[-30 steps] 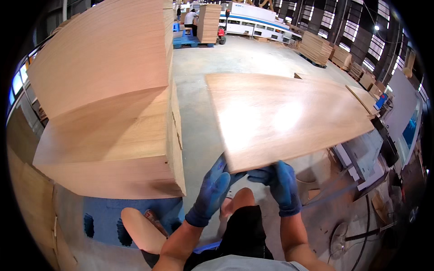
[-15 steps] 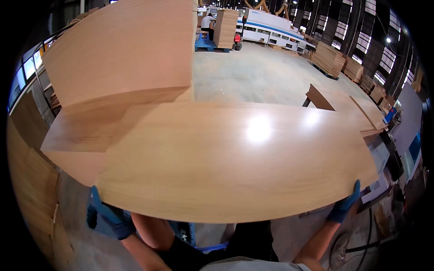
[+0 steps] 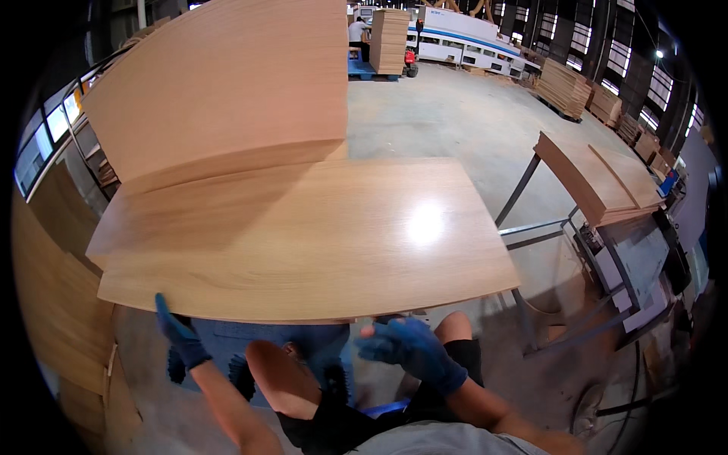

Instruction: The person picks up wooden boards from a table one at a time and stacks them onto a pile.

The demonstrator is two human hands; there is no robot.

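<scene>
A wide, glossy wood-grain panel (image 3: 326, 250) lies on a stack of similar boards in front of me, with a bright glare on its right half. My left hand (image 3: 180, 337), in a blue glove, grips its near edge close to the left corner. The thumb shows over the top face; the other fingers are mostly hidden. Off the panel, my right hand (image 3: 413, 353), also blue-gloved, is in the air by the middle of the near edge. Its fingers are loosely apart and point left, with nothing visible in them.
Behind the panel stands a tall stack of boards (image 3: 227, 83). At right, several boards (image 3: 599, 178) rest on a metal frame (image 3: 523, 182). Wood sheets (image 3: 61, 288) line the left side. Far off are a person (image 3: 359, 34), a board pile (image 3: 390, 42) and a white machine (image 3: 470, 42).
The panel has shifted left and now lies on the stack. My right hand has let go of its right end and swung inward to the middle; my left hand stays at the left corner.
</scene>
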